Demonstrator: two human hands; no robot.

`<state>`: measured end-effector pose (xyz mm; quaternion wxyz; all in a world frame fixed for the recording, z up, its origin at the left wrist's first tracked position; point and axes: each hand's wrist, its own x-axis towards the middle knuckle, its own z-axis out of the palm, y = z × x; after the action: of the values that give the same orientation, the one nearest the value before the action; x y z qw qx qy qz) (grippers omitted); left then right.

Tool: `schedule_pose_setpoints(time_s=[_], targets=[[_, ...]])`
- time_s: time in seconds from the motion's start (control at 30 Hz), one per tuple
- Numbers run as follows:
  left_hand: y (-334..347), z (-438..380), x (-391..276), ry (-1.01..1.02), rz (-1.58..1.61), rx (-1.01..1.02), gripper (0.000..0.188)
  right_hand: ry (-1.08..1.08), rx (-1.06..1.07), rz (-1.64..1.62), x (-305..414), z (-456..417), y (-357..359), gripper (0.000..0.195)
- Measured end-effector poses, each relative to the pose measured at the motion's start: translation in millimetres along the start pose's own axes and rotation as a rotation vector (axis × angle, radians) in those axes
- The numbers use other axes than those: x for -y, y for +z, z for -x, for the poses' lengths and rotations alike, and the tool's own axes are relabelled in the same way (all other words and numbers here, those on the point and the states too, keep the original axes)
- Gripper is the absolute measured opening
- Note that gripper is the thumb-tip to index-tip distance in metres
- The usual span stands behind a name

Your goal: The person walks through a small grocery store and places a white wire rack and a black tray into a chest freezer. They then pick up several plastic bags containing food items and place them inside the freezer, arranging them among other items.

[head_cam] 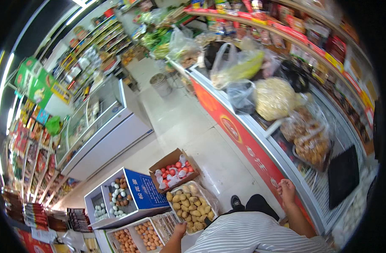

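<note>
My left hand (180, 230) hangs low beside a crate of potatoes (193, 205) and near a crate of brown eggs (148, 234). Its fingers look curled, though their exact pose is unclear. My right hand (286, 189) is loosely closed, with nothing visible in it, close to the red front panel (234, 129) of a chest freezer. Bagged goods lie on the freezer: a bag of pale noodle-like food (274, 98), a bag of brown food pieces (311, 148), and several plastic bags. A black flat panel (344, 177) rests at its near end.
A cardboard box of red fruit (174, 172) and a blue-and-white box of eggs (126, 194) stand on the floor to the left. Beyond them is a glass-topped display freezer (107, 126). A bucket (161, 84) stands farther up the aisle. Stocked shelves (294, 34) run behind the right freezer.
</note>
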<state>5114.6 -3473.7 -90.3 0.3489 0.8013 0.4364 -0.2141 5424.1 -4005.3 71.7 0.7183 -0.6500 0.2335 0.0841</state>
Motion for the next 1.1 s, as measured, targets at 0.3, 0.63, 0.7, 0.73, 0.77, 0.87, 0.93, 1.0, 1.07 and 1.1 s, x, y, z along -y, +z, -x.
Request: schedule_pose_setpoints(time_s=[0.3,0.63,0.7,0.73,0.77,0.87,0.93,1.0,1.07,1.1], targets=[[-35.2,-132.5,-196.3,0.112,0.537,0.011,0.034,-0.1,0.295,0.122,113.2,-133.2,194.1,0.018],[-104.9,-282.6,-264.1,-0.215,1.342,0.384,0.03,-0.48,0.418,0.234,211.2,-269.5,361.2,0.017],[-125.4,-314.1,-304.4,-0.415,1.57,0.508,0.034,-0.493,0.354,0.208,232.2,-269.0,358.3,0.019],[-131.7,-329.2,-334.9,-0.305,1.352,0.429,0.035,-0.461,0.315,0.227,249.0,-266.4,351.8,0.02],[-138.0,-342.1,-372.4,-0.186,1.134,0.355,0.036,-0.469,0.209,0.206,244.8,-268.4,339.1,0.019],[-180.9,-368.5,-466.9,0.151,0.718,0.209,0.039,-0.49,-0.182,-0.017,191.5,-273.6,289.7,0.016],[-219.1,-379.3,-530.8,0.35,0.587,0.081,0.041,-0.494,-0.504,-0.008,147.8,-254.5,228.6,0.02],[-256.5,-384.1,-592.7,0.524,0.515,-0.004,0.043,-0.694,-0.711,-0.353,98.4,-225.8,160.2,0.023],[-293.6,-380.4,-640.8,0.67,0.49,-0.097,0.045,-0.8,-1.011,-0.261,103.2,-192.5,102.0,0.016],[-301.6,-376.7,-663.7,0.733,0.488,-0.11,0.046,-0.588,-1.246,-0.235,98.3,-175.1,67.5,0.009]])
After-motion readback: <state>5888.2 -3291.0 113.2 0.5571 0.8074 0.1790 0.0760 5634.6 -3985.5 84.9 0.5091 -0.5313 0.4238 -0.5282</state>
